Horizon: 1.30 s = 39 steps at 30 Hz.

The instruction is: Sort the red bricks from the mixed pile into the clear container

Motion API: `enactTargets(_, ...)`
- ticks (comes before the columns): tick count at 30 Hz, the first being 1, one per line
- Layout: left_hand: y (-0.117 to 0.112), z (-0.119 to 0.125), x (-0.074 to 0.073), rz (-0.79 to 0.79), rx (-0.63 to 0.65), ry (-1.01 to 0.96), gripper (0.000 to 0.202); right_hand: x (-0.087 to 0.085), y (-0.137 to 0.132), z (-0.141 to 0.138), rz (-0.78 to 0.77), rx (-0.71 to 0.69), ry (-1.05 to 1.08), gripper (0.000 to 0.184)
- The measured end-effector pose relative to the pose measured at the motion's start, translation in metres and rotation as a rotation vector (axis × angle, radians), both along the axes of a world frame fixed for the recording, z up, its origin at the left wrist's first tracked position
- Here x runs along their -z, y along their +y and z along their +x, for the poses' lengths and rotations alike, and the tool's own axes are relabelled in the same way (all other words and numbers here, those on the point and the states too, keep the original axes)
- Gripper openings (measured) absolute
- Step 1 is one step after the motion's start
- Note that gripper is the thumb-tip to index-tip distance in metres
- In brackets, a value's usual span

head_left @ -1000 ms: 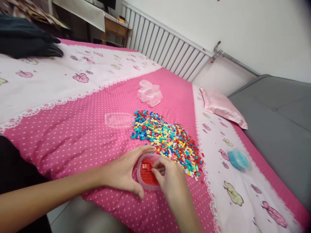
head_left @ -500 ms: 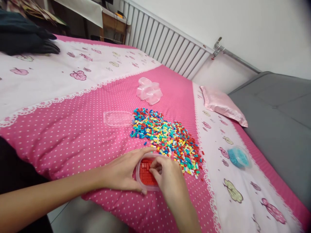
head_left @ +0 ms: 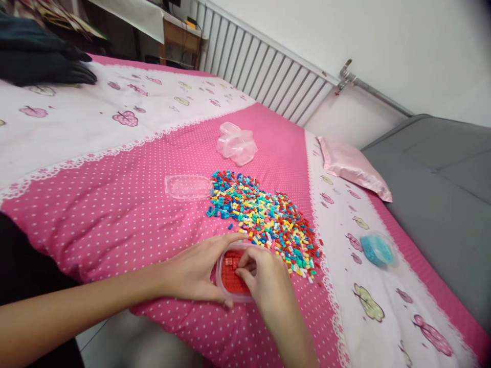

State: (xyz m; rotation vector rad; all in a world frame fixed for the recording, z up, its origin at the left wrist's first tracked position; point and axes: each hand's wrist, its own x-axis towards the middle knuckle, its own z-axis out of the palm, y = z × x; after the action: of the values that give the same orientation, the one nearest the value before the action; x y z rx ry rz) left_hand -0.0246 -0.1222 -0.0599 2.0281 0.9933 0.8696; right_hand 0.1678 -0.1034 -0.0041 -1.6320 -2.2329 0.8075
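A small clear tub of red bricks (head_left: 230, 278) sits on the pink dotted bedspread (head_left: 115, 225) near its front edge. My left hand (head_left: 194, 271) curves round the tub's left side, thumb at the near rim and fingers along the far rim. My right hand (head_left: 264, 283) reaches in from the right, its fingertips pinched together over the red bricks inside; what they pinch is too small to see. Just beyond the tub lies a heap of small mixed-colour bricks (head_left: 264, 217).
A clear lid (head_left: 187, 187) lies left of the heap, and a cluster of empty clear tubs (head_left: 237, 144) behind it. A tub of blue bricks (head_left: 378, 250) sits at the right, a pink pillow (head_left: 353, 166) beyond. Dark clothing (head_left: 42, 61) lies far left. A radiator (head_left: 264, 71) lines the wall.
My right fingertips have dipped a little deeper into the red tub. The left hand stays round the tub. The view has shifted slightly.
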Motion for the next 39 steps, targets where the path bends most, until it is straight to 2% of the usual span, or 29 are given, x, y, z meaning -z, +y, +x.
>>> enactTargets(17, -0.0003, -0.0001, 0.0007, -0.018, 0.005, 0.007, 0.109, -0.0010, -0.0016, 0.0025, 0.043, -0.001, -0.005, 0.027)
enactTargets(39, 0.0008, 0.0007, -0.0012, 0.010, 0.013, 0.013, 0.106, 0.0032, 0.0024, 0.0016, 0.026, -0.020, -0.015, 0.026)
